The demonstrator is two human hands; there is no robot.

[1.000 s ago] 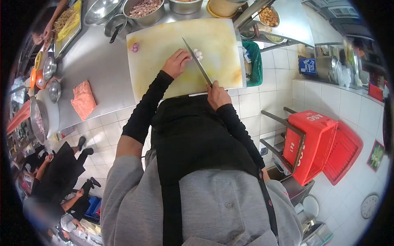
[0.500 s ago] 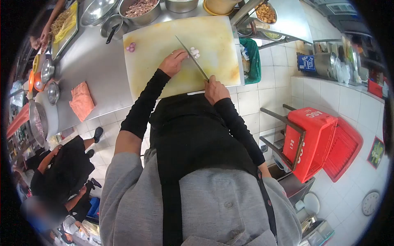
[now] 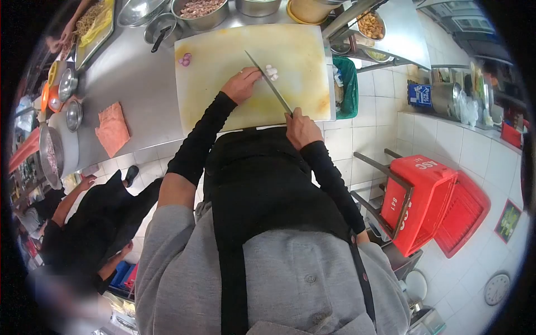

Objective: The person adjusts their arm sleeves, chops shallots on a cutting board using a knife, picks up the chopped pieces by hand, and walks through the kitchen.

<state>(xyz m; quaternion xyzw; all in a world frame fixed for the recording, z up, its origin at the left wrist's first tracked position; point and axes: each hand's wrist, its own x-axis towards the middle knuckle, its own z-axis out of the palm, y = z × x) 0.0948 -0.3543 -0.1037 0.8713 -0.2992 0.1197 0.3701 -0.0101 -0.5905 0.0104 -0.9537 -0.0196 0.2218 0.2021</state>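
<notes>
My right hand (image 3: 303, 128) is wrapped round the handle of a long knife (image 3: 273, 88), whose blade points up and left over the cutting board (image 3: 218, 50). Close against the left side of the blade, my left hand (image 3: 242, 85) has its fingers bunched together; what they hold, if anything, is hidden. Several small white peeled pieces (image 3: 271, 71) lie just right of the blade. At the board's upper left corner rests a little group of purple pieces (image 3: 185, 59).
Metal bowls, one with chopped meat (image 3: 201, 8), line the counter's back. A pink cloth (image 3: 113, 129) lies left of the board. A green-lined bin (image 3: 349, 89) and red crate (image 3: 416, 204) stand right. Another person (image 3: 100, 218) is at lower left.
The person at lower left has moved closer, toward the right. My hands and the knife have shifted only slightly, with the left fingers still beside the blade.
</notes>
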